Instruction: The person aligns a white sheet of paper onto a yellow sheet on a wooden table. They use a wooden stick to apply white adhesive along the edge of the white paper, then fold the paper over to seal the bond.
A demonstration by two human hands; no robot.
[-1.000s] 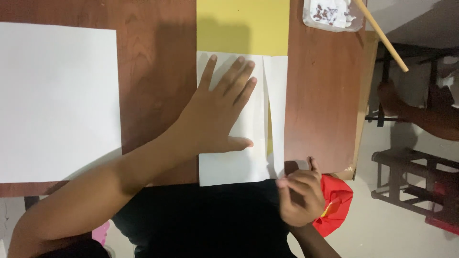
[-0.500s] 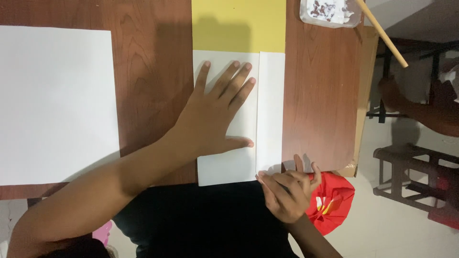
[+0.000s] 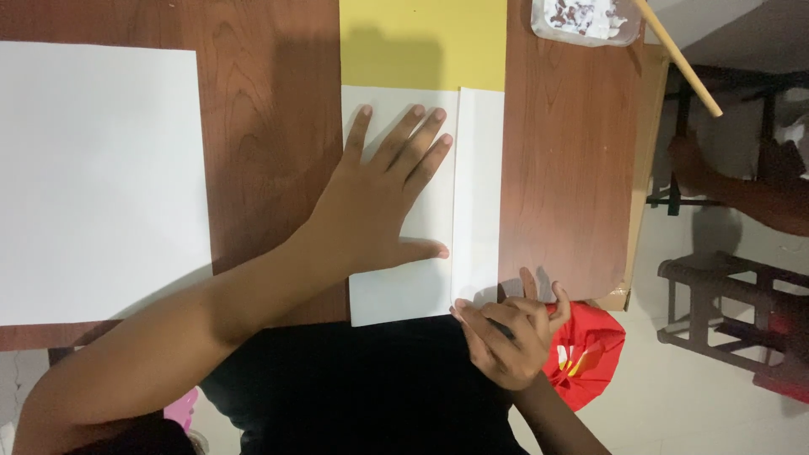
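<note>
My left hand [image 3: 383, 202] lies flat, fingers spread, on a white paper sheet [image 3: 404, 295] that rests on the brown wooden table [image 3: 565, 168]. A narrow flap of that sheet [image 3: 479, 185] is folded over along its right side, with a straight crease beside my fingertips. My right hand [image 3: 510, 333] is at the sheet's near right corner, fingers curled and pinching the paper's edge. A yellow sheet [image 3: 421, 42] lies under the white one, showing at the far side.
A large white sheet [image 3: 97, 181] covers the table's left part. A clear tub of small bits [image 3: 586, 18] stands at the far right, beside a wooden stick [image 3: 678, 59]. Off the table's right edge are a red bag [image 3: 590, 354], a stool [image 3: 729, 312] and another person's arm [image 3: 742, 190].
The right flap of the white sheet has gone from a loose, slanted fold to a flat, straight one. My right hand slid left to the sheet's near corner. My left hand stayed pressed down.
</note>
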